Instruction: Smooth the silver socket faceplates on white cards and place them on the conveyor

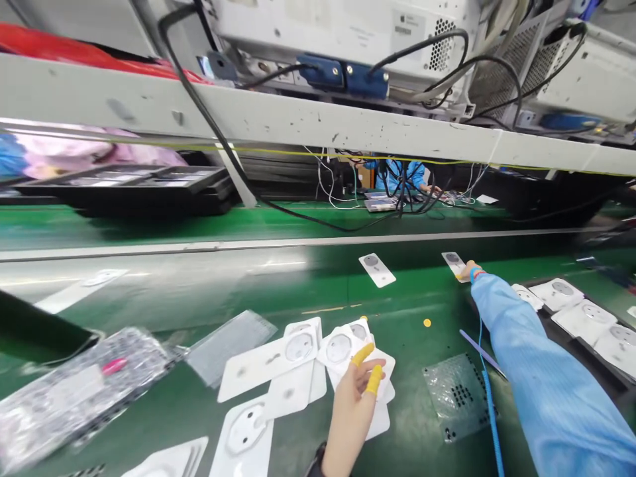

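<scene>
no legible text, blurred label on machine

A glossy green bench carries flat white rectangular cards with grey discs, overlapping near the front middle; one more white card lies apart, farther back. Left of the overlapping cards lie a translucent plastic bag and a silvery bubble-wrapped packet; right of them, a small round yellow piece, a clear black-dotted plastic sheet and a thin purple stick.
</scene>
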A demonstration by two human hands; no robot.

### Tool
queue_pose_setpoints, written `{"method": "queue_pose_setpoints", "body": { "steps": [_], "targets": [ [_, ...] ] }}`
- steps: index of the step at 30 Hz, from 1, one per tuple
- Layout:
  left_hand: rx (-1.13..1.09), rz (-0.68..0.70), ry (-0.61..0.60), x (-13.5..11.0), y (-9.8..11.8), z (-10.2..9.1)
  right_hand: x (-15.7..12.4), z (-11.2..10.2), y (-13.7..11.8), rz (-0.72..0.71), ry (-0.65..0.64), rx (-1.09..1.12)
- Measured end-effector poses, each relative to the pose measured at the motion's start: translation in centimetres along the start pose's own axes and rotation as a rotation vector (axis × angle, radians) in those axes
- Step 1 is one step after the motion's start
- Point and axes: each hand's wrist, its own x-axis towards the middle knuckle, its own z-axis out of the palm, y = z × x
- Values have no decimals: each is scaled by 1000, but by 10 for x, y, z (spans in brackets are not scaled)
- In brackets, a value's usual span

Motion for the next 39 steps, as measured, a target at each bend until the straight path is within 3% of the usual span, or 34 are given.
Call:
{"method": "queue_pose_setpoints", "body": {
  "steps": [5, 8, 11, 14, 16, 18, 20, 22, 25, 29, 31, 34, 36, 39],
  "targets": [
    [-97, -65, -28, 6, -7, 3, -17, -40, -1, -137, -189, 136],
    [-174, -140, -58, 7, -5, 15, -49, -47, -16, -295, -317, 249],
    [-252, -172, -73, 3, 4, 32, -119, -25, -23, -490, -505, 373],
    [-264, -166, -67, -4, 14, 43, -213, 3, -5, -679, -648, 462],
    [-224, -136, -16, -7, 19, 39, -266, 16, 23, -748, -615, 511],
    [-151, -82, 53, -8, 20, 28, -298, 25, 59, -774, -445, 527],
    [-51, -55, 71, -7, 17, 14, -309, 33, 94, -832, -178, 495],
    [44, -89, 18, -6, 12, 7, -308, 40, 119, -879, -4, 475],
    [131, -188, -108, -13, 4, 15, -304, 44, 133, -868, 66, 533],
    [123, -265, -296, -34, 2, 45, -315, 36, 120, -819, 187, 613],
    [68, -285, -376, -42, 3, 56, -323, 31, 111, -880, 167, 644],
    [-5, -314, -382, -43, -1, 61, -325, 27, 104, -1029, -36, 709],
    [-42, -353, -345, -41, -7, 59, -318, 27, 103, -1021, -142, 757],
    [-106, -442, -333, -39, -14, 56, -305, 33, 102, -951, -126, 784]
  ]
}}
